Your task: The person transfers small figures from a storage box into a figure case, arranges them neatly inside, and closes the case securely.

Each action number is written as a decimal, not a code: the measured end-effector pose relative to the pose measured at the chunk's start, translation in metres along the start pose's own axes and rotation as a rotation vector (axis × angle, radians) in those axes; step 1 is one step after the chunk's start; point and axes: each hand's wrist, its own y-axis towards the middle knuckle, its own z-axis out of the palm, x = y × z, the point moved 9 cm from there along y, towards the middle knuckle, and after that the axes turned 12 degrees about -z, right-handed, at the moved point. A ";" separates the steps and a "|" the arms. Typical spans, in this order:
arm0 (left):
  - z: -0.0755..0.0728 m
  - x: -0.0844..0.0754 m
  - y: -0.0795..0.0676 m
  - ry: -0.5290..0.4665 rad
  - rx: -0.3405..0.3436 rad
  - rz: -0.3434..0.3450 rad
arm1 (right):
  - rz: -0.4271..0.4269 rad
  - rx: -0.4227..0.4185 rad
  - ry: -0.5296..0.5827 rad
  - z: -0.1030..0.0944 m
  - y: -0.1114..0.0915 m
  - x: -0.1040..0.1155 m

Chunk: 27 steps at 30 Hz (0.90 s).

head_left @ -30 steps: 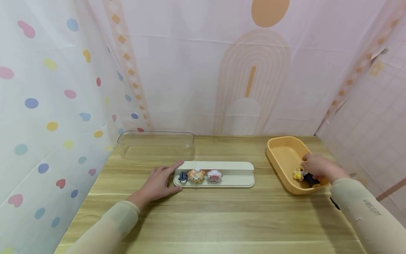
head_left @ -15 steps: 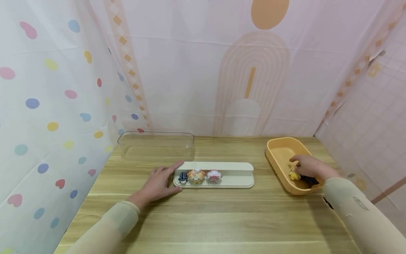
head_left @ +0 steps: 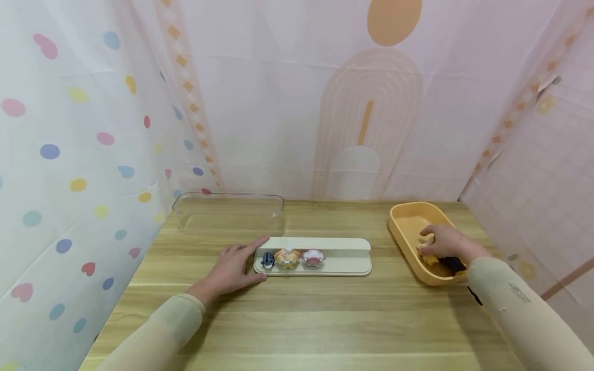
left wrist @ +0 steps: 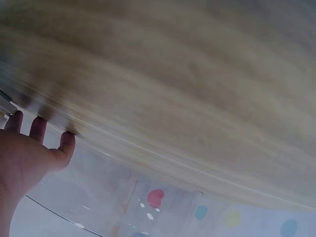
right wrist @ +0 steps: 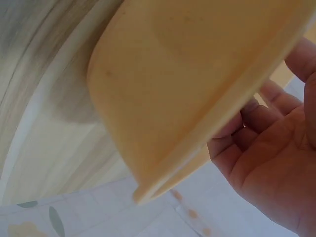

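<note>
My left hand [head_left: 230,269] spans the left end of a cream stepped stand [head_left: 345,264]. Its index finger touches the back corner and its thumb the front corner, fingers fairly straight. On the stand sit a small dark-blue figurine [head_left: 267,260], an orange figurine with a white top [head_left: 287,257] and a pink-and-white one [head_left: 313,258]. Inside an orange tub [head_left: 401,234], my right hand [head_left: 446,242] has thumb and index finger about a yellow-and-cream figurine [head_left: 430,259]. A dark figurine [head_left: 452,264] lies under that hand, partly hidden. The right wrist view shows curled fingers [right wrist: 259,118] behind the tub's rim.
A clear plastic box or cover [head_left: 227,216] stands behind the left hand, near the back of the wooden table [head_left: 325,314]. Patterned curtains [head_left: 278,103] hang along the back and both sides.
My right hand has shifted left inside the tub, from over the dark figurine to the yellow-and-cream one, which has also moved slightly left. The left hand and the stand keep their place.
</note>
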 end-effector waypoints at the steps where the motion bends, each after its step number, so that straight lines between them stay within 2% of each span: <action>1: 0.000 0.000 0.000 0.003 0.000 0.001 | -0.006 0.004 0.007 0.001 0.002 0.001; 5: -0.001 0.001 -0.001 0.004 -0.006 0.002 | -0.039 0.020 -0.033 0.003 0.008 0.005; 9: -0.001 0.001 -0.002 0.005 -0.002 -0.001 | -0.047 0.022 -0.016 0.005 0.011 0.007; 18: 0.000 0.001 -0.001 0.012 0.001 -0.007 | -0.042 -0.120 0.102 -0.004 0.012 0.003; 27: 0.000 0.000 -0.002 -0.001 0.007 0.000 | -0.096 -0.095 0.055 -0.002 0.008 0.011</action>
